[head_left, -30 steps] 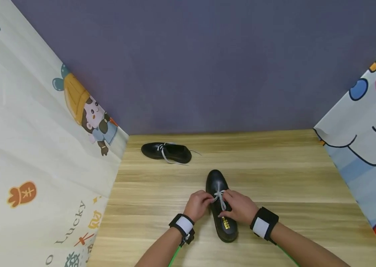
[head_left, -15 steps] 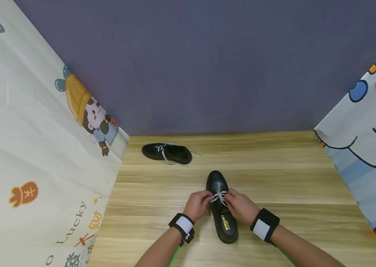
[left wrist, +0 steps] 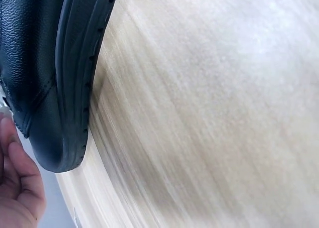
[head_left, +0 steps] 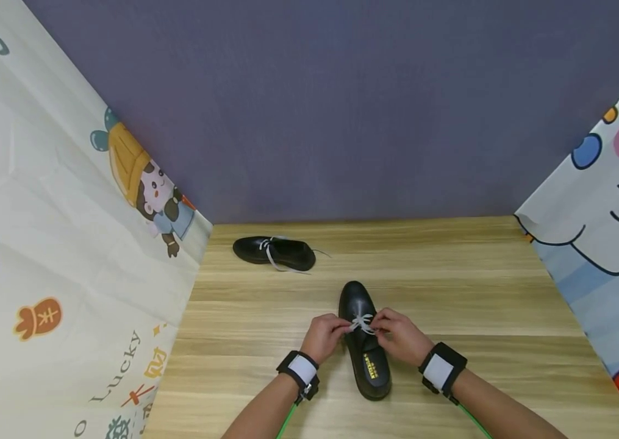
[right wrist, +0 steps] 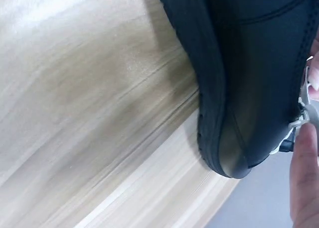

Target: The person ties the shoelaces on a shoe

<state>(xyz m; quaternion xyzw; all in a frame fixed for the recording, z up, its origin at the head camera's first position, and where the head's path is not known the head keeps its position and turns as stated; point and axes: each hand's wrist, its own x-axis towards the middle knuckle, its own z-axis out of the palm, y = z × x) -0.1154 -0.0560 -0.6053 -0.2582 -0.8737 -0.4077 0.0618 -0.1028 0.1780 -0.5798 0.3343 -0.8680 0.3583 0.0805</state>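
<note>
A black leather shoe [head_left: 355, 299] rests on the wooden surface, toe pointing away from me. Its white shoelace [head_left: 362, 322] is tied in a bow across the front. On the left side, my left hand [head_left: 321, 339] pinches part of the lace between thumb and fingertips. My right hand [head_left: 405, 338] pinches the lace on the other side, close to the knot. In the left wrist view, the shoe's side and sole [left wrist: 75, 83] show, with the left hand [left wrist: 20, 183] at the lace. From the right wrist, a finger [right wrist: 304, 175] shows at the lace beside the shoe [right wrist: 254, 83].
A second black shoe [head_left: 247, 249] lies farther back on the left, its white lace [head_left: 282, 264] loose. The wooden surface [head_left: 463, 274] meets a dark grey-blue panel [head_left: 364, 122] behind. Printed cloths hang at left [head_left: 40, 244] and right [head_left: 605, 244].
My right hand has moved from over the shoe's opening to the lace's right side. A loop that hung toward the heel is now spread sideways. The left hand stays nearly in place.
</note>
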